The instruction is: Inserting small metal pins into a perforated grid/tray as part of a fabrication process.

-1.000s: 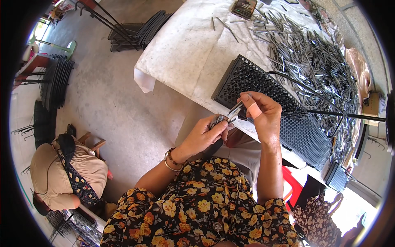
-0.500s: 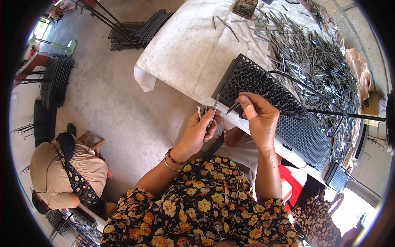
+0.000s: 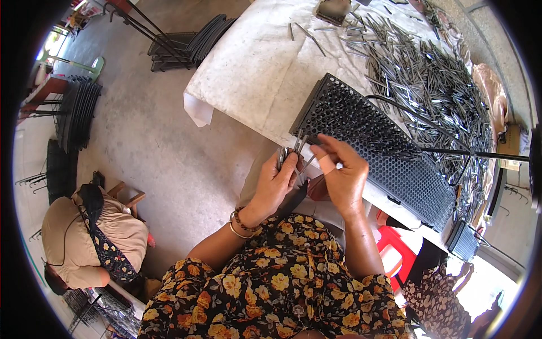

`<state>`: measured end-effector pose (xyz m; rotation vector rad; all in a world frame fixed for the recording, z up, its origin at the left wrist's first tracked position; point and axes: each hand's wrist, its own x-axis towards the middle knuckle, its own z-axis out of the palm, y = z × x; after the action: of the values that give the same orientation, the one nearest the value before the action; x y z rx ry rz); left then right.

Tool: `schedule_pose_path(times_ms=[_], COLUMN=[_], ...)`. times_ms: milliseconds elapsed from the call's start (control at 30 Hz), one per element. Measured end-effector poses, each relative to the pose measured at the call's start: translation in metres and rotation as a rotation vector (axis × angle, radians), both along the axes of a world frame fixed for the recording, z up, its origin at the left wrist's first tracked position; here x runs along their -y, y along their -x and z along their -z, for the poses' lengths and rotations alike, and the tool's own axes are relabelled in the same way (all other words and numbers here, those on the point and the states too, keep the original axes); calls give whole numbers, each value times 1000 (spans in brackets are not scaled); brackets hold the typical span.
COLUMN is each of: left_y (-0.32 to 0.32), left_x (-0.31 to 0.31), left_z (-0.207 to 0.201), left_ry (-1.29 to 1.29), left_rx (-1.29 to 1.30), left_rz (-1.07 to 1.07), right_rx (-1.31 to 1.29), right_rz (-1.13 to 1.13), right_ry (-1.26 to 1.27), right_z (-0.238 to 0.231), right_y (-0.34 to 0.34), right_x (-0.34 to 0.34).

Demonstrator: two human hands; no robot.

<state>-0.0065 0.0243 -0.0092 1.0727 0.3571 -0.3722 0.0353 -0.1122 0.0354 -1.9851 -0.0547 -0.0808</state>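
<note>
My left hand point(image 3: 273, 182) is closed around a bundle of thin dark metal strips point(image 3: 298, 142), whose ends stick up past the thumb and fingers. Close beside it, the fingers of my right hand point(image 3: 342, 175) are bent together, slightly blurred, and pinch a slanted strip point(image 3: 307, 163) near the bundle. Just beyond my hands lies a black perforated tray point(image 3: 407, 188) with rows of round holes. Many dark pieces point(image 3: 355, 116) stand in the holes of its far part, while the near right part shows bare holes.
A big heap of loose strips point(image 3: 435, 90) covers the right of the white-covered table point(image 3: 243, 85). A black rod point(image 3: 480, 153) crosses above the tray. Stacked black racks point(image 3: 209, 39) stand beyond the table. A seated person point(image 3: 93, 237) is at left; a red stool point(image 3: 390, 248) is at lower right.
My right hand has moved left and slightly down, from over the tray's edge to beside the bundle. My left hand still grips the strips, with several ends now spread upward.
</note>
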Motion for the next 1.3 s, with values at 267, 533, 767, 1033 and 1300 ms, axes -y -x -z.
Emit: schedule_pose_path(times_ms=[267, 533, 767, 1033, 1300], left_y=[2, 2, 1, -1, 1], left_x=[2, -1, -3, 2, 5], left_z=[-8, -5, -5, -14, -8], left_ry=[13, 1, -57, -105, -93], left_rx=[-2, 26, 105, 169, 197], left_rz=[-30, -21, -33, 8, 2], right_rx=[455, 693, 594, -100, -193], right_rz=[72, -63, -151, 28, -137], right_ry=[172, 383, 394, -237, -126], right_z=[0, 15, 11, -10, -8], right_y=[-34, -40, -37, -15, -11], right_x=[4, 4, 4, 5, 8])
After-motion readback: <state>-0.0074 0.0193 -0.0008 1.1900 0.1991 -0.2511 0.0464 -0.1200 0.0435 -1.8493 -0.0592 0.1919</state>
